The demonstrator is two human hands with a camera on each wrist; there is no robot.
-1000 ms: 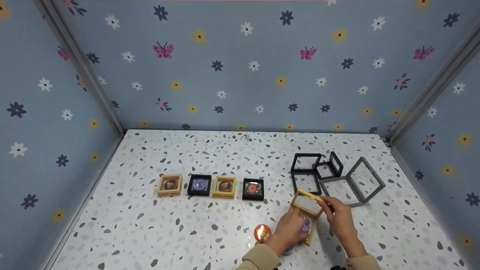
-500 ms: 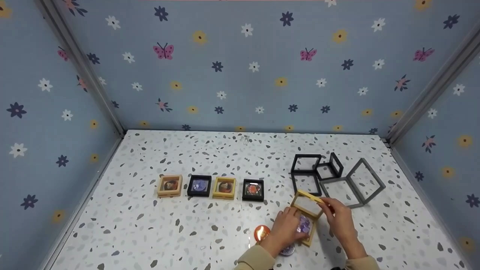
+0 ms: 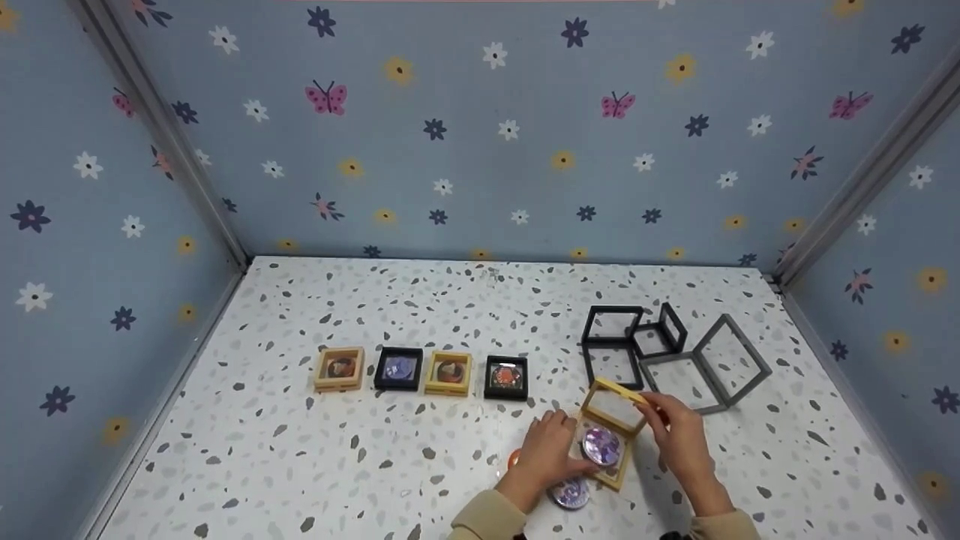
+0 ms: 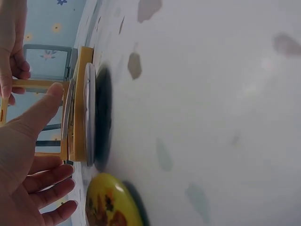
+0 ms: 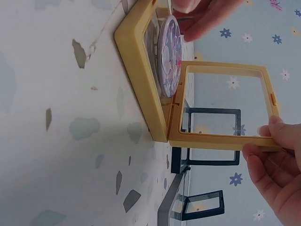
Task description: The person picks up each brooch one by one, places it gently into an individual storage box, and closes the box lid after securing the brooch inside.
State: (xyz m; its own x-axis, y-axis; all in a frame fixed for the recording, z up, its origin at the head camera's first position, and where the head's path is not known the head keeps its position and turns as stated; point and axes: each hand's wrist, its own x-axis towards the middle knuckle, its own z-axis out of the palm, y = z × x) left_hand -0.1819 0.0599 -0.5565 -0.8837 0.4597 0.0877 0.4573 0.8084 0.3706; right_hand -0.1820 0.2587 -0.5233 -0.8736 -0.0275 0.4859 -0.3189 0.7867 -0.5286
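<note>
A yellow hinged display frame lies unfolded on the table, its clear-windowed lid raised. On its clear lower window rests a round purple button badge, slightly tilted in the right wrist view. My right hand pinches the lid's upper corner between thumb and fingers. Beside the frame's left edge is my left hand, thumb stretched along the near rim and the other fingers loosely extended, holding nothing. Another purple badge lies just in front of the frame. An orange-yellow badge is mostly covered by the left hand in the head view.
To the left stands a row of closed frames with badges inside: a beige one, a black one, a yellow one and another black one. Unfolded black frames and a grey frame stand behind the right hand.
My left hand has let go of the purple badge and drawn back left, uncovering it in the frame and the second badge in front. The right hand keeps its hold on the lid.
</note>
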